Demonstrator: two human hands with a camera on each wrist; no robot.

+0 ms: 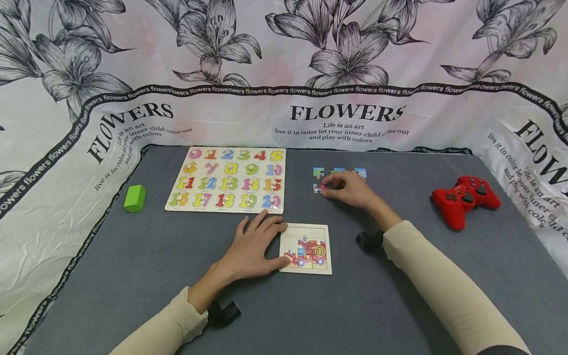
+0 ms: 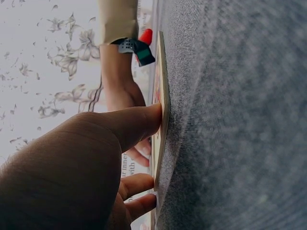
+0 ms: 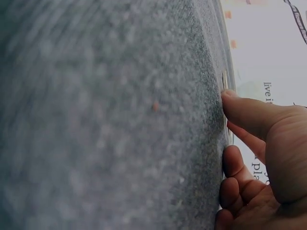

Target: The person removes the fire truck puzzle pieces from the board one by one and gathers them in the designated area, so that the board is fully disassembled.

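White and faintly pink, a flower-printed cloth (image 1: 346,118) is hung behind and along both sides of a dark grey tabletop (image 1: 177,286), over which two cream sleeves (image 1: 443,281) are extended. Toward the back left, a number board (image 1: 220,169) is laid flat, with coloured numerals from 0 to 20 set out in four rows. Just before its near right corner, the left hand (image 1: 253,246) is rested with its fingers spread; the right hand (image 1: 348,190) is placed farther back and to the right, its thumb and forefinger brought close together. At the far right, a red game controller (image 1: 466,197) is set well apart. Between the hands, nearer the sleeves, lies a square wooden tray (image 1: 329,251), touched along its left side by the left thumb and fingers and partly filled by a joined red picture (image 1: 312,252). A green block (image 1: 135,198) is placed left of the number board. Smallest are the puzzle pieces: one piece (image 1: 317,188) is pinched at its right edge by the right hand, and behind it three others (image 1: 318,171) are ranged in a row, the middle one partly hidden
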